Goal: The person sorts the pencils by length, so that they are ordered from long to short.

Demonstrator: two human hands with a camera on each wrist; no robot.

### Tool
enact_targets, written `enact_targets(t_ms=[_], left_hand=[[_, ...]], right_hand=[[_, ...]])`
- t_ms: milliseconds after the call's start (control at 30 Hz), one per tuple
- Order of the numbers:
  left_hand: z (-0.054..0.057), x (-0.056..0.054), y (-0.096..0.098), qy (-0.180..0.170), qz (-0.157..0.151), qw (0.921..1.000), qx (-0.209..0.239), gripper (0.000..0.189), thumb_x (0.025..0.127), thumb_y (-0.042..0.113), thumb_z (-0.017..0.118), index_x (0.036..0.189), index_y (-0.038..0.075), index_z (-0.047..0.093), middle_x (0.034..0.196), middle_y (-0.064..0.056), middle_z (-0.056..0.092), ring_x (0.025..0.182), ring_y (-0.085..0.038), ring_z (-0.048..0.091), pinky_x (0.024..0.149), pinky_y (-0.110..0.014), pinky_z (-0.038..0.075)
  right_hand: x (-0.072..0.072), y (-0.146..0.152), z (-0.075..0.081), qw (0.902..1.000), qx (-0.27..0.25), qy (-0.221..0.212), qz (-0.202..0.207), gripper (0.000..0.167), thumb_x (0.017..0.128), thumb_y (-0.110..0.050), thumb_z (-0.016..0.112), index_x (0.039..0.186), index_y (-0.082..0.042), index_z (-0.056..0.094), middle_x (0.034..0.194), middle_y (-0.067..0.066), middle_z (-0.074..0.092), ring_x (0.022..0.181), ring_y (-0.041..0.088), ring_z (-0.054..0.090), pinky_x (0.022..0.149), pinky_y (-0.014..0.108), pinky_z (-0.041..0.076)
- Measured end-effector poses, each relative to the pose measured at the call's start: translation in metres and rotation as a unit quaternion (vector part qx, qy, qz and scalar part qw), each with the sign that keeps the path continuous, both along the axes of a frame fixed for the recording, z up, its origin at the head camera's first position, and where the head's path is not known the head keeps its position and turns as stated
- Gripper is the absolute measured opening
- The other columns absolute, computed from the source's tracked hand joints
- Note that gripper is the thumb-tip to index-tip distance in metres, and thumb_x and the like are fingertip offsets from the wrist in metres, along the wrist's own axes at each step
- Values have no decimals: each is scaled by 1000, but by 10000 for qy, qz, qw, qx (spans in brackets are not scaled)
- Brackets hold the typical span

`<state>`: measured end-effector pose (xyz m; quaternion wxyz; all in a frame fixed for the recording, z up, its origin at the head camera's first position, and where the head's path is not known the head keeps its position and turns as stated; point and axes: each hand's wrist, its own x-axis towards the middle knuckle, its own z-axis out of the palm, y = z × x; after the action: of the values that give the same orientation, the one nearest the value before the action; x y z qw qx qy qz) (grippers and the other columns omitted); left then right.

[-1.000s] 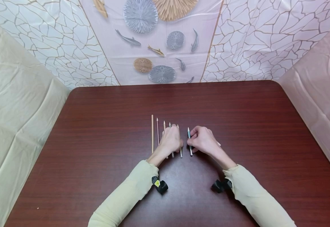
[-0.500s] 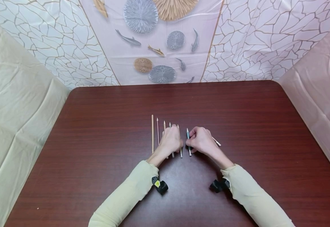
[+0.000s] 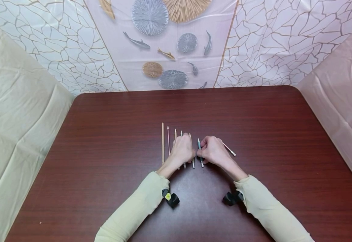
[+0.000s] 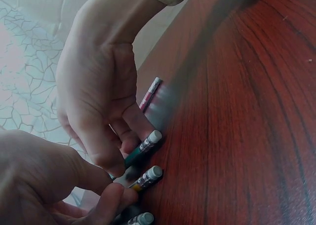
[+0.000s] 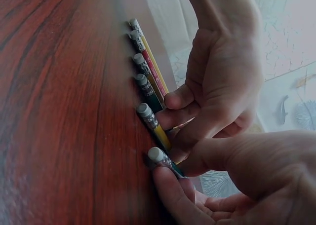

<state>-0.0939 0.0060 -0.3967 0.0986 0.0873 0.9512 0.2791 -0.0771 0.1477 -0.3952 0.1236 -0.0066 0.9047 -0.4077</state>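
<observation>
At the middle of the table, my left hand [image 3: 181,148] pinches a yellow pencil [image 5: 160,136] with a white eraser, near its eraser end. Just to the right, my right hand [image 3: 214,150] grips a green pencil [image 3: 199,144] between thumb and fingers. Both pencils point away from me, with a narrow gap between them. In the right wrist view, the green pencil's eraser end [image 5: 158,155] shows beside the right thumb. A dark green pencil [image 5: 149,93] lies left of the yellow one, partly covered by my left hand.
Further left lie a long yellow pencil [image 3: 163,143], a red pencil [image 3: 168,137] and another yellow pencil [image 3: 175,133], roughly parallel. Slanted behind my right hand is a reddish pencil [image 4: 150,93], partly hidden. Patterned cloth [image 3: 254,50] hangs beyond the far edge of the dark wooden table [image 3: 103,134].
My right hand has slid slightly left with the green pencil, closer to the yellow one. More of the slanted pencil behind it shows now. My left hand has stayed in place.
</observation>
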Motion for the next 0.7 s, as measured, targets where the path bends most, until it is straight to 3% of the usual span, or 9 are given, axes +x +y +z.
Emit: enact_targets(t_ms=[500, 700], left_hand=[[1, 0, 0, 74, -68, 9999, 5, 21, 72, 4, 71, 86, 5, 55, 64, -7, 58, 69, -34, 68, 60, -33, 54], [1, 0, -1, -25, 7, 10000, 83, 23, 72, 2, 71, 88, 4, 55, 60, -4, 56, 68, -33, 68, 60, -32, 54]], right_hand=[[0, 0, -1, 9989, 298, 290, 211, 18, 74, -5, 68, 90, 2, 62, 68, 4, 70, 45, 13, 64, 53, 27, 53], [-1, 1, -2, 9993, 142, 210, 270, 17, 77, -1, 66, 92, 4, 60, 66, 4, 69, 46, 16, 66, 52, 28, 53]])
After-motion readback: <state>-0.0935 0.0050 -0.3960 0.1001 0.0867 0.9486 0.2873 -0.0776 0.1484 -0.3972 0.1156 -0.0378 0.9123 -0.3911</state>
